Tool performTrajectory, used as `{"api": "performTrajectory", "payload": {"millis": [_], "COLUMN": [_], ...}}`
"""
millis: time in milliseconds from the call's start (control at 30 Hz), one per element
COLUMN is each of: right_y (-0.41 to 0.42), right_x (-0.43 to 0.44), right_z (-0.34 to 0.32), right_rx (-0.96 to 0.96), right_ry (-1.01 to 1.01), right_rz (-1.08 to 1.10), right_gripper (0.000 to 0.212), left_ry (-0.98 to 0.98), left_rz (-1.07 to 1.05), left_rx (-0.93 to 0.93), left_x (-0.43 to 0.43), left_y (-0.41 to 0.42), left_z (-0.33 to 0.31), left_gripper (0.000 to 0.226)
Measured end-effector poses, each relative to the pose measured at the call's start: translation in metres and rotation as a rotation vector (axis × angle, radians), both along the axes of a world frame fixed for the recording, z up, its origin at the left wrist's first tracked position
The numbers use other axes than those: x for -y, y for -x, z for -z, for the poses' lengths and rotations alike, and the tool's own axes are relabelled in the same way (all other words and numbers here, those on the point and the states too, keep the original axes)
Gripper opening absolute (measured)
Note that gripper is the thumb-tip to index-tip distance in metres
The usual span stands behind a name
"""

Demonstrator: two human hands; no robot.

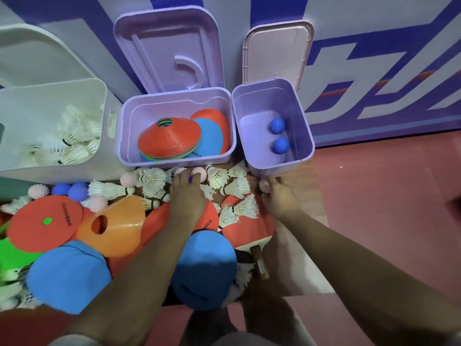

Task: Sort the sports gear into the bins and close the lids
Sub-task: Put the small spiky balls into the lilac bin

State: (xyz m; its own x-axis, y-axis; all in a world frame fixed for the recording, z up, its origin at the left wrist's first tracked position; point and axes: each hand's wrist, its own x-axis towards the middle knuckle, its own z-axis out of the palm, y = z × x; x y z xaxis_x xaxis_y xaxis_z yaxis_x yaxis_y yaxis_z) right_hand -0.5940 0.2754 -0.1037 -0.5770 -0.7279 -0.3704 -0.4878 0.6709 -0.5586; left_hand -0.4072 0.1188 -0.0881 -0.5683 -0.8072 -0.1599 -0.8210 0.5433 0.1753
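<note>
My left hand [187, 196] reaches over the pile, its fingertips touching a pink spiky ball [200, 171] in front of the middle purple bin [174, 101]. That bin holds stacked disc cones [169, 138]. My right hand [280, 196] grips another pink spiky ball [264, 186] just below the small purple bin [309, 126], which holds two blue balls [277, 125]. The white bin [50, 91] on the left holds several shuttlecocks [72, 136]. All three lids stand open.
Loose shuttlecocks [149, 178], pink and blue spiky balls [77, 191], an orange cone [117, 228], red, green and blue flat discs [45, 221] and a paddle with a wooden handle [260, 263] are heaped on the floor. A blue and white wall stands behind the bins.
</note>
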Motion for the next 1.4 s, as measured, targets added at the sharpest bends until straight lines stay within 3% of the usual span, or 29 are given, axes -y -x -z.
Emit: {"api": "performTrajectory", "payload": {"millis": [133,267,400,500,633,700,800,1000,1100,1233,1400], "right_y": [0.002,-0.002,-0.011,-0.020,-0.017,-0.004,0.025,0.066,0.074,0.075,0.040], "right_x": [0.005,0.003,-0.007,-0.016,-0.021,-0.010,0.014,0.055,0.063,0.051,0.025], "right_z": [0.013,0.015,-0.008,-0.042,-0.096,-0.118,-0.125,-0.075,-0.052,-0.055,-0.092], "right_rx": [-0.037,-0.031,-0.053,-0.025,-0.009,-0.024,-0.073,-0.209,-0.160,-0.116,-0.069], "right_ry": [0.047,0.110,0.181,0.302,0.472,0.539,0.538,0.193,0.087,0.213,0.442], "right_rz": [0.010,0.025,0.005,-0.021,0.005,0.065,0.176,0.161,0.135,0.093,0.054], "right_gripper": [0.037,0.023,0.023,0.034,0.034,0.033,0.029,0.017,0.022,0.037,0.017], "left_ry": [0.025,-0.070,-0.045,-0.051,-0.195,-0.246,-0.290,-0.230,-0.175,-0.167,-0.243], "left_rz": [-0.060,-0.064,-0.007,0.009,0.094,0.105,0.054,0.074,0.168,0.232,0.146], "left_rx": [-0.007,-0.047,-0.142,-0.333,-0.648,-0.717,-0.726,-0.521,-0.461,-0.466,-0.568], "left_x": [0.011,0.017,0.008,-0.010,-0.023,-0.018,-0.008,0.013,0.019,0.017,0.003], "left_y": [-0.002,-0.008,-0.017,-0.024,-0.004,0.025,0.075,0.142,0.154,0.146,0.089], "left_z": [0.009,0.009,-0.008,-0.029,-0.073,-0.090,-0.098,-0.065,-0.049,-0.048,-0.073], "left_gripper": [0.045,0.047,0.037,0.036,0.036,0.034,0.039,0.047,0.045,0.040,0.016]}}
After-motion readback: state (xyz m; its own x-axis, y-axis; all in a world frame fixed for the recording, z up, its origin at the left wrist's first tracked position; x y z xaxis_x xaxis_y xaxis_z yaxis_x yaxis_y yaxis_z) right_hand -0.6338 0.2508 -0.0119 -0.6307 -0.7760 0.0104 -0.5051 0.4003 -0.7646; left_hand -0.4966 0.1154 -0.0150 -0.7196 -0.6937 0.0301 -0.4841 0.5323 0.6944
